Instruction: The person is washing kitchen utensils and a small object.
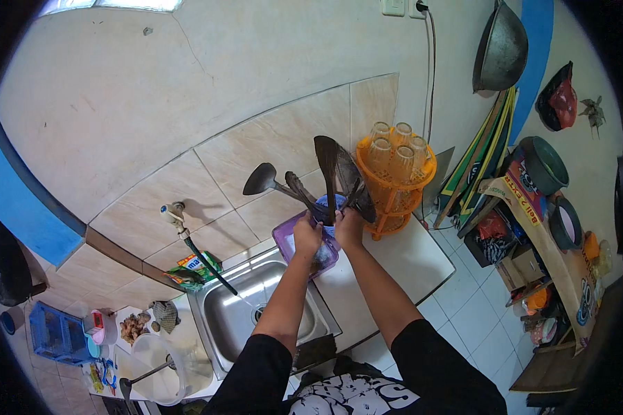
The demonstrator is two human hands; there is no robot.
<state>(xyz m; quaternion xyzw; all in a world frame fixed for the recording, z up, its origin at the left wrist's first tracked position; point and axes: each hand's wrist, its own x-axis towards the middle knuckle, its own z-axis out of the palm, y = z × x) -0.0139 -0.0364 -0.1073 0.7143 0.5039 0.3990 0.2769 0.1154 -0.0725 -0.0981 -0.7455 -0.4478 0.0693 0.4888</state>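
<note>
My left hand (307,236) and my right hand (349,228) are closed on opposite sides of a blue plastic utensil holder (330,200), partly hidden by my fingers. Dark cooking utensils lean out of it, among them a ladle (261,179) to the left, a long dark spatula (327,155) and a broad dark utensil (354,181) to the right. Below my hands lies a purple plastic tray (285,233), wet or soapy inside, at the right rim of the steel sink (215,311).
An orange rack (394,205) holding several upturned glasses (401,161) stands close on the right. A tap (174,215) with a green hose (202,259) points into the sink. Left are a detergent packet (192,272), ginger (134,328) and a translucent tub (156,384).
</note>
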